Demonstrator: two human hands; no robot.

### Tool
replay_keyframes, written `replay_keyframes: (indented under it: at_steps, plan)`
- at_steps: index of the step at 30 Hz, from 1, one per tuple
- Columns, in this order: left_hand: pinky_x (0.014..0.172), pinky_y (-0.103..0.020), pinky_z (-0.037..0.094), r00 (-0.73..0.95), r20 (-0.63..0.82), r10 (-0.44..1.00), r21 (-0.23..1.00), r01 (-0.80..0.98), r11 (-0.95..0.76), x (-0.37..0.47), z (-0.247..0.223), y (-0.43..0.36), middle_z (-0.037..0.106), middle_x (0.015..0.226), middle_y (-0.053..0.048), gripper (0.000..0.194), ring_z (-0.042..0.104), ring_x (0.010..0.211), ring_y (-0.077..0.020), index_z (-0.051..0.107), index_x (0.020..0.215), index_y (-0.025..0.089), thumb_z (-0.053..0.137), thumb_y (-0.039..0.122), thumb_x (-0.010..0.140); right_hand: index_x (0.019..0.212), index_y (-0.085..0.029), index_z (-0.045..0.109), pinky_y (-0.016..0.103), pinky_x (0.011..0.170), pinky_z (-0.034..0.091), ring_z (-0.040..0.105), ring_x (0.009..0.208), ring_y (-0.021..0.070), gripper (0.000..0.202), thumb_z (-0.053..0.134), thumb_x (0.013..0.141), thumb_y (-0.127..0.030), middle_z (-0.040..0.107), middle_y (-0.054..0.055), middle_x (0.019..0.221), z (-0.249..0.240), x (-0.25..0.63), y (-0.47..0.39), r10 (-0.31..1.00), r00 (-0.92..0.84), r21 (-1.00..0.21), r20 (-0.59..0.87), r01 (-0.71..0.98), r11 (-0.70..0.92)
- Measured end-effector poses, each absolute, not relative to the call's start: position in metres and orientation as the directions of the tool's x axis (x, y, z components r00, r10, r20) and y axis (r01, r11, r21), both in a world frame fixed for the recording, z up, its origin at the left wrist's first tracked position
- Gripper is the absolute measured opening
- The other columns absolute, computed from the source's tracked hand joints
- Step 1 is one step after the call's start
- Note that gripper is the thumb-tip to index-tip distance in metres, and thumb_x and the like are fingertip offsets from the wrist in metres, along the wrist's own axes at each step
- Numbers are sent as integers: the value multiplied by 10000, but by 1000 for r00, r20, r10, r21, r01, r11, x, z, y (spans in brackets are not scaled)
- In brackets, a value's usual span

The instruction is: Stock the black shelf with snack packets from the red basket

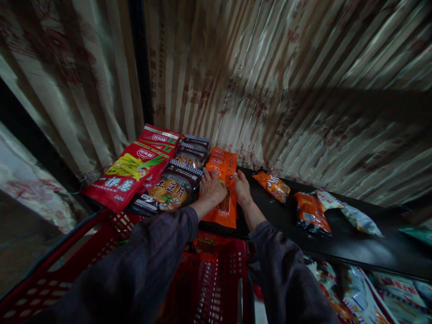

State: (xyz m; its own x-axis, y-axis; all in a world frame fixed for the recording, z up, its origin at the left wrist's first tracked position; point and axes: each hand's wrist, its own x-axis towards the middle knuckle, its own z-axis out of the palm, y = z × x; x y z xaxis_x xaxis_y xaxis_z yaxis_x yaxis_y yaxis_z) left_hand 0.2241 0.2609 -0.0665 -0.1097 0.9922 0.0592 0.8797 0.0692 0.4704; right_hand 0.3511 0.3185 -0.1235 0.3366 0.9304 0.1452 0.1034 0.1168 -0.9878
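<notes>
Several orange snack packets (225, 157) lie overlapped in a row on a black shelf. My left hand (212, 186) rests on their left side, fingers stretched out and pointing to the back. Along their right edge is my right hand (242, 186), its fingers extended; whether it touches the packets is hard to tell. Left of my left hand, dark potato-chip packets (172, 186) with a checkered top band lie overlapped. Farther left are red snack packets (135, 168) with yellow strips printed on them.
A red shopping basket (232, 261) stands below the shelf's front edge, an orange packet inside. To the right on the black shelf (357, 247) lie orange bags (274, 185) and a white bag (359, 219). More bags (361, 288) fill a lower level. Pleated patterned curtain (270, 81) hangs behind.
</notes>
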Motion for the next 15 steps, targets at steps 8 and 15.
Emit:
replay_keyframes:
  at_steps: [8, 15]
  plan:
    - [1115, -402, 324, -127, 3, 992, 497, 861, 109, 225, -59, 263, 254, 1588, -217, 734, 387, 1396, -325, 243, 1516, 70, 454, 345, 869, 1194, -216, 607, 377, 1019, 471, 651, 1094, 209, 441, 608, 805, -421, 691, 61, 1192, -120, 348, 315, 919, 376, -992, 120, 67, 103]
    - [1127, -386, 308, -184, -51, 982, 534, 825, 182, 230, -51, 271, 252, 1580, -241, 742, 383, 1404, -309, 229, 1514, 42, 448, 357, 879, 1339, -183, 518, 358, 1052, 432, 610, 1178, 205, 568, 541, 845, -463, 621, 94, 1328, -121, 349, 318, 917, 378, -990, 125, 112, 88]
